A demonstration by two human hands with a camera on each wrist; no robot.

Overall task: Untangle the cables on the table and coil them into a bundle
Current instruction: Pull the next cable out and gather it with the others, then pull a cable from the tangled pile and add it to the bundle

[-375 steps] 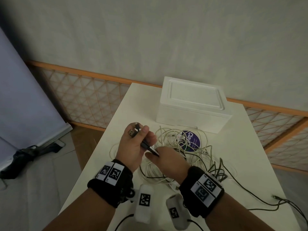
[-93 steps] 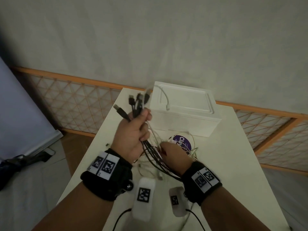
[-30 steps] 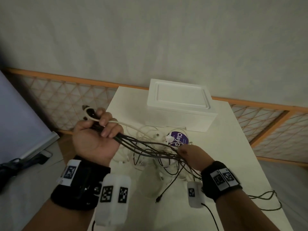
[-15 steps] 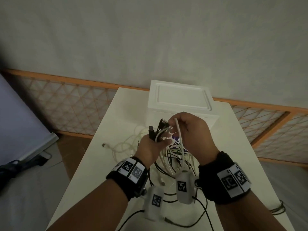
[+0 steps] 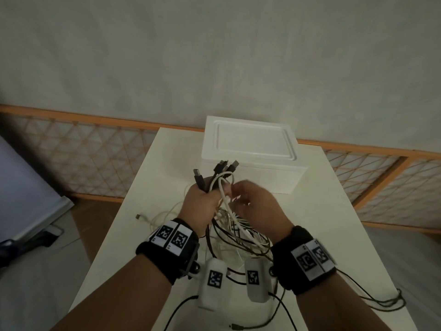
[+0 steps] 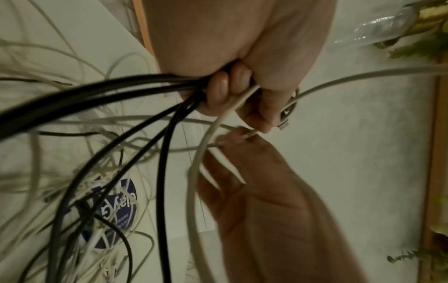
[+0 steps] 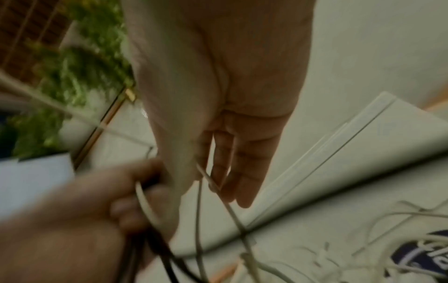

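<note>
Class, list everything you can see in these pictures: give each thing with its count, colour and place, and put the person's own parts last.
Table: one, white, under everything, its far end toward the wall.
Box: one, white, lid on, at the far end of the table.
Cables: many, too tangled to count, black and white, gathered in the left hand with plug ends sticking up, the rest hanging to a heap on the table.
Round sticker: one, dark blue with white letters, on the table under the cables.
Lattice fence: orange frame, behind the table.
Wrist bands: two, black with printed squares.
Left hand: grips the cable bunch.
Right hand: pinches a thin white cable beside the left hand.
</note>
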